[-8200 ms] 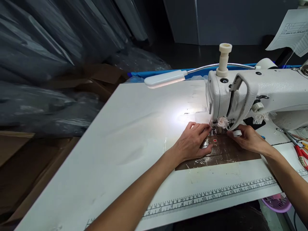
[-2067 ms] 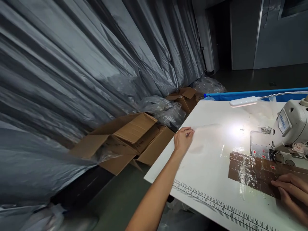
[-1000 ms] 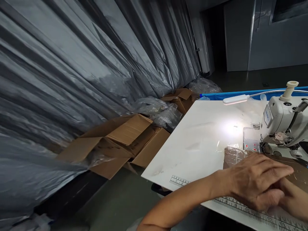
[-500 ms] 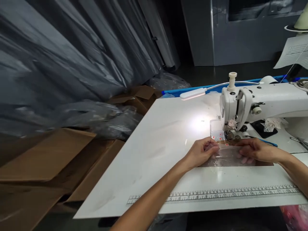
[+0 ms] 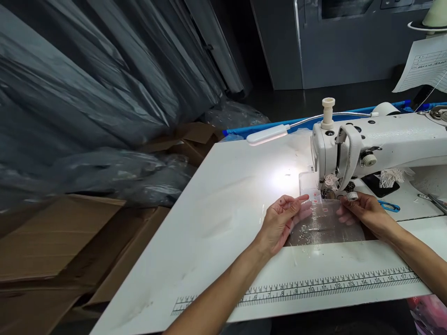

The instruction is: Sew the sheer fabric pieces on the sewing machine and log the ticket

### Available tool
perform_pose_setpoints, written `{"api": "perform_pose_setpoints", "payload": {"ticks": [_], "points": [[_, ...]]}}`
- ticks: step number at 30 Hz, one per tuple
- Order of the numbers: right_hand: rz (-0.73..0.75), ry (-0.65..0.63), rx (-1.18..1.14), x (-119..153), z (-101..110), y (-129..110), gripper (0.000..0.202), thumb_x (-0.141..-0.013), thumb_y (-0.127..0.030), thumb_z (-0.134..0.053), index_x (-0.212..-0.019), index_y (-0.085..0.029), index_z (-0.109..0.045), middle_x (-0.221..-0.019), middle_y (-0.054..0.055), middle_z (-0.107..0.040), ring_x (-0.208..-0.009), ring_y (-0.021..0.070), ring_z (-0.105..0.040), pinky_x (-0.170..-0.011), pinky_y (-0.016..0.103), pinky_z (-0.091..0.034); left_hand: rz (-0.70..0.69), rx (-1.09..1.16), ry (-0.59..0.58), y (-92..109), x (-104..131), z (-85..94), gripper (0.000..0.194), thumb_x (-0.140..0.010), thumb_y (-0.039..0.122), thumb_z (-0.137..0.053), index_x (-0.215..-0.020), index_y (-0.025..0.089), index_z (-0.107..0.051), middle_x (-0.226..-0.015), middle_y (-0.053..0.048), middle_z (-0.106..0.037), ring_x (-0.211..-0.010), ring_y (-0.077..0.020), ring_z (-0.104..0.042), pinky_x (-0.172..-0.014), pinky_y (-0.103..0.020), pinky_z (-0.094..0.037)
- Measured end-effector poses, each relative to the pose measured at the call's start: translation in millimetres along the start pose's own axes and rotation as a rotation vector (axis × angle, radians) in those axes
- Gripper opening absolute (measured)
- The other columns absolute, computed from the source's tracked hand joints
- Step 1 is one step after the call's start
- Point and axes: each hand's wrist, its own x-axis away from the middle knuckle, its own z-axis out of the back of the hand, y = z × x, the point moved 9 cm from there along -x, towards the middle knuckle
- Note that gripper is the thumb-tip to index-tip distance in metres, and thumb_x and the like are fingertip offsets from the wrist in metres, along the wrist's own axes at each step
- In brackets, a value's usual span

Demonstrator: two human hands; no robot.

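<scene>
A translucent, shiny sheet (image 5: pixel 319 225), thin film or sheer cloth, is stretched between my hands just in front of the sewing machine's needle area (image 5: pixel 326 193). My left hand (image 5: pixel 279 221) pinches its left edge between thumb and forefinger, other fingers behind it. At the upper right edge, my right hand (image 5: pixel 370 214) grips the sheet, its fingertips showing through; the thumb side is close to a small white knob (image 5: pixel 352 196). Small red marks (image 5: pixel 315 201) show near the needle plate. Under the sheet lies a brown strip (image 5: pixel 370 234), its kind unclear.
The white sewing machine (image 5: pixel 391 144) stands at right, with a lamp (image 5: pixel 268 135) lighting the white table (image 5: pixel 223 209). Blue thread snips (image 5: pixel 389 206) and scissors (image 5: pixel 436 202) lie right. A printed ruler (image 5: pixel 314 289) runs along the front. Cardboard boxes (image 5: pixel 59 232) stand left.
My left hand has turned and its fingers have spread more, raising the sheet's left edge. My right hand has shifted slightly left along the top edge. The view has shifted a little right.
</scene>
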Motion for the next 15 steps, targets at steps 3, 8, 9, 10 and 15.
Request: {"api": "perform_pose_setpoints", "payload": {"ticks": [3,8,9,10,15], "points": [[0.023,0.032,-0.015,1,1,-2,0.065,-0.056,-0.077,-0.077,-0.077,-0.019,-0.055,-0.071,0.003,-0.065,-0.059,0.0155,-0.063,-0.058,0.028,-0.054,0.031,0.096,-0.019,-2,1,-4.6,0.046,-0.054,0.029,-0.094,-0.069,0.015,-0.054,-0.107,-0.008,-0.072,-0.097,-0.0243,-0.071,-0.091,-0.039,-0.058],[0.060,0.034,0.019,2,1,-2,0.066,-0.056,-0.080,-0.075,-0.076,-0.020,-0.055,-0.070,0.004,-0.064,-0.058,0.0149,-0.061,-0.058,0.029,-0.053,0.035,0.070,-0.006,-3,0,-3.7,0.047,-0.054,0.032,-0.094,-0.069,0.015,-0.053,-0.098,-0.007,-0.072,-0.092,-0.0226,-0.072,-0.093,-0.039,-0.058],[0.069,0.030,0.034,1,0,-2,0.066,-0.058,-0.080,-0.073,-0.076,-0.020,-0.054,-0.070,0.004,-0.064,-0.058,0.0152,-0.061,-0.059,0.030,-0.053,0.031,0.054,0.000,-4,-1,-2.5,0.047,-0.054,0.033,-0.094,-0.070,0.015,-0.053,-0.097,-0.007,-0.072,-0.090,-0.0216,-0.072,-0.093,-0.039,-0.058],[0.080,0.023,0.050,1,-1,-1,0.065,-0.060,-0.080,-0.072,-0.077,-0.020,-0.054,-0.071,0.004,-0.064,-0.059,0.0156,-0.061,-0.059,0.030,-0.053,0.026,0.040,0.006,-4,-2,-1.2,0.048,-0.053,0.034,-0.094,-0.070,0.015,-0.054,-0.096,-0.007,-0.073,-0.088,-0.0208,-0.072,-0.093,-0.038,-0.058],[0.213,-0.090,0.263,11,-16,-11,0.048,-0.075,-0.066,-0.068,-0.087,-0.020,-0.057,-0.079,0.004,-0.066,-0.072,0.0181,-0.064,-0.065,0.030,-0.052,-0.006,-0.049,-0.013,-5,-2,-2.5,0.051,-0.054,0.040,-0.093,-0.074,0.016,-0.054,-0.095,-0.010,-0.074,-0.089,-0.0224,-0.073,-0.091,-0.038,-0.058]]}}
